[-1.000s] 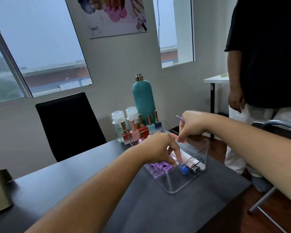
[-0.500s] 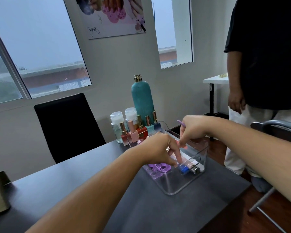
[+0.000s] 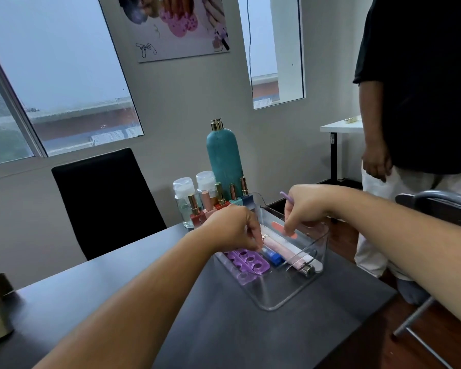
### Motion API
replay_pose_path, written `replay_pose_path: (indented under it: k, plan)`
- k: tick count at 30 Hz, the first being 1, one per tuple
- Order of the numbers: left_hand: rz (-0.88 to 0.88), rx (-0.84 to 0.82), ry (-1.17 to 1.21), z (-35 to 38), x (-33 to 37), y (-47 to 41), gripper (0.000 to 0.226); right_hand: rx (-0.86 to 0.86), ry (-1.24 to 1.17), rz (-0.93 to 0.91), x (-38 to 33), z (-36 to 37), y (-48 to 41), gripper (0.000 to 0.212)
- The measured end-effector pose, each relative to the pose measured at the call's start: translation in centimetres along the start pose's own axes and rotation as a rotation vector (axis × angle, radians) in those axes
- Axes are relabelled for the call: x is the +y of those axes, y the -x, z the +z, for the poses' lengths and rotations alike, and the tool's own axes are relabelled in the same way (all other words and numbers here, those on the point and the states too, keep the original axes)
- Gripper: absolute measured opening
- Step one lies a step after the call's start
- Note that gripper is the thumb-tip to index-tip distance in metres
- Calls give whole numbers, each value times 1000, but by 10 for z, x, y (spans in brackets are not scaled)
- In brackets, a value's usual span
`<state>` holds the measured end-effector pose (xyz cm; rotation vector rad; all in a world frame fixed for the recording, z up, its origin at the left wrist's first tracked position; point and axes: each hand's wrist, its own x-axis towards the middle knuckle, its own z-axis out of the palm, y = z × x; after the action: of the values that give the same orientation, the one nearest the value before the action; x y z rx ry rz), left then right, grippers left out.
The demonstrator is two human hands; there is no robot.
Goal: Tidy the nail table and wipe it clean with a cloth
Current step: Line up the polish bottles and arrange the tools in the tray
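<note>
Grip-wise, the right hand [image 3: 304, 209] is curled tight around a thin purple stick [image 3: 285, 197] that pokes out past the knuckles. Its fingertips reach down onto an orange nail file [image 3: 282, 229] leaning inside the clear organizer box [image 3: 290, 294]. The left hand [image 3: 230, 230] has its fingers bent down into the same box and looks to be pinching the gold-ringed end of a pink tube [image 3: 277, 247], though the fingertips are a bit blurry. Purple toe separators [image 3: 246, 265] lie in the left side of the box, right beside a small blue thing [image 3: 273, 258]. Box sits on the dark tabletop [image 3: 91, 302] toward its right end. Just behind it are a row of nail polish bottles [image 3: 216, 203], 2 clear bottles with white caps [image 3: 183, 190] and a tall teal bottle [image 3: 225, 158]. Black chair [image 3: 104, 198] on the far side, and another person in a black shirt [image 3: 423, 89] stands off to the right.
</note>
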<state>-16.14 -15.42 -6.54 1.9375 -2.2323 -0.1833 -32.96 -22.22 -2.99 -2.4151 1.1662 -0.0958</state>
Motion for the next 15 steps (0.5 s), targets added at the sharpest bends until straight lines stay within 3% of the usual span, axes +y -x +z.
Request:
replay_pose_path:
  k: [3,6,15]
  plan:
    - [-12,57,-9,4,2,3,32,6,5,3,-1,0,1,26]
    - [-16,95,-182,11,11,2,52,9,14,-5,-3,1,2,27]
    - [-84,159,-303,11,2,-3,54,-36,35,-3,-8,-2,4,23]
